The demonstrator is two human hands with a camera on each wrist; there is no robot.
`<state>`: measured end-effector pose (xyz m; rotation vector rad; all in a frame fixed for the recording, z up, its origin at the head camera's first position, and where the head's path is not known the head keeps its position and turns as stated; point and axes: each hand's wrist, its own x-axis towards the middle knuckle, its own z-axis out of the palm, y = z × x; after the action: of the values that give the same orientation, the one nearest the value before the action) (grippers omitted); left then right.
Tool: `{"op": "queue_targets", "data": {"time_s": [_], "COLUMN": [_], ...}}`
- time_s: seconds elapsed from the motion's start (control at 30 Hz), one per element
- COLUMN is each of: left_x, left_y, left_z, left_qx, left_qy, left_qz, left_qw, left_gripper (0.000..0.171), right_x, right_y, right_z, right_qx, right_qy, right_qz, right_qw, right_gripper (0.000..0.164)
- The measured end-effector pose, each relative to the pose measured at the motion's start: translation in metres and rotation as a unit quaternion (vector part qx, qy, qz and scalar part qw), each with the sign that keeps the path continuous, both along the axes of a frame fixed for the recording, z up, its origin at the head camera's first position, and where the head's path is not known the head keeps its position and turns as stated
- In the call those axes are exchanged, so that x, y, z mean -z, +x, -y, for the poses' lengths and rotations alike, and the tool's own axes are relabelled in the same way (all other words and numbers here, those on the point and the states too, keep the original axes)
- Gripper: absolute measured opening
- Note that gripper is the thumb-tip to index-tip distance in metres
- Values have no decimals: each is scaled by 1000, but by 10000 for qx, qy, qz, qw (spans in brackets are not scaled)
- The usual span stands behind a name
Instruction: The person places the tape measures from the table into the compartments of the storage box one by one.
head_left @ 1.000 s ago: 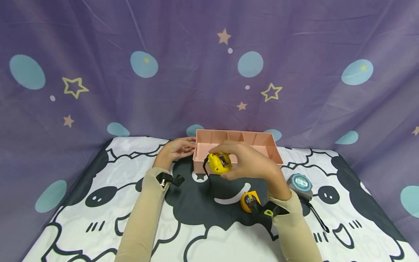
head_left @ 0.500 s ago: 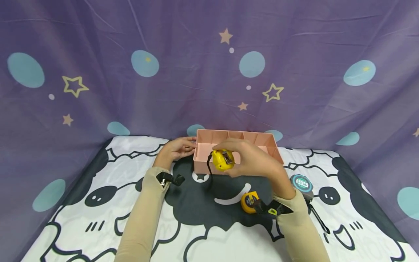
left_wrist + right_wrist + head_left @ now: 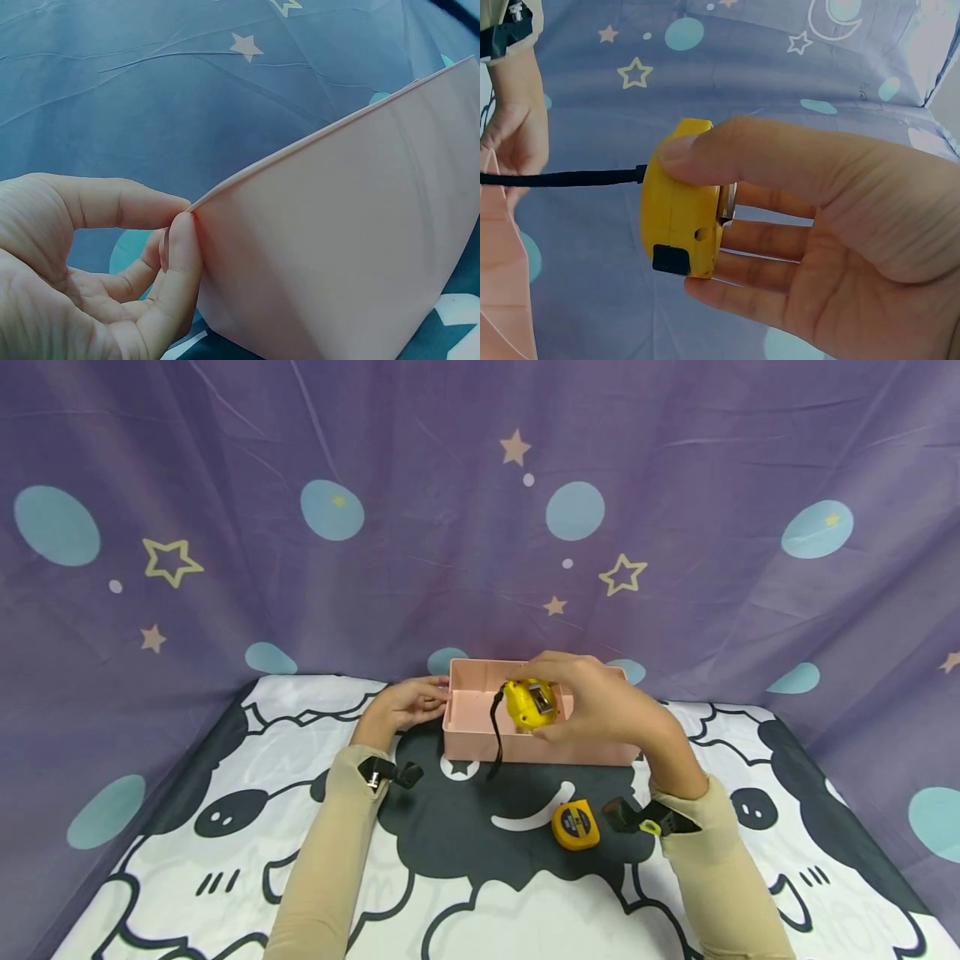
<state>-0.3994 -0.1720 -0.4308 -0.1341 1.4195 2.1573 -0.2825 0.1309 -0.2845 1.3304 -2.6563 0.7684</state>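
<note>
My right hand grips a yellow tape measure over the pink compartment box. In the right wrist view, the thumb lies on one side of the case, fingers round the other, and a black strap runs from it. My left hand is at the box's left end; the left wrist view shows thumb and finger pinching the rim at a corner. Near the right forearm, a second, orange-yellow tape measure with a dark label lies on the cloth.
Under everything is a black-and-white cartoon-print cloth. A purple curtain with stars and blue spots hangs right behind the box. Each wrist wears a black strapped device, such as the left wrist strap.
My right hand has carried the yellow tape measure up and to the right, over the box. The right forearm now covers the teal-and-grey tape measure. The left hand has stayed at the box.
</note>
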Motion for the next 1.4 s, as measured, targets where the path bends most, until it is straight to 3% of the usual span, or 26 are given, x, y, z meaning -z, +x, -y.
{"op": "queue_targets", "data": {"time_s": [0.2,0.43,1.13,1.4], "left_x": [0,0,0,3], "left_y": [0,0,-1,-2], "left_z": [-1,-2,-4,-4], "left_qx": [-9,-11,1,14], "left_qy": [33,18,112,109], "left_qz": [13,-6,-15,-55], "left_qw": [10000,10000,9999,9999], "left_gripper": [51,53,51,55], "right_x": [-16,-32,-103,-112], "right_y": [-2,-6,-17,-25], "right_z": [-5,-12,-5,1], "right_qx": [193,395,532,589], "right_qy": [92,116,1127,1225], "right_qz": [35,-253,-785,-755], "right_qw": [9998,9988,9891,9878], "right_gripper": [64,60,60,60]}}
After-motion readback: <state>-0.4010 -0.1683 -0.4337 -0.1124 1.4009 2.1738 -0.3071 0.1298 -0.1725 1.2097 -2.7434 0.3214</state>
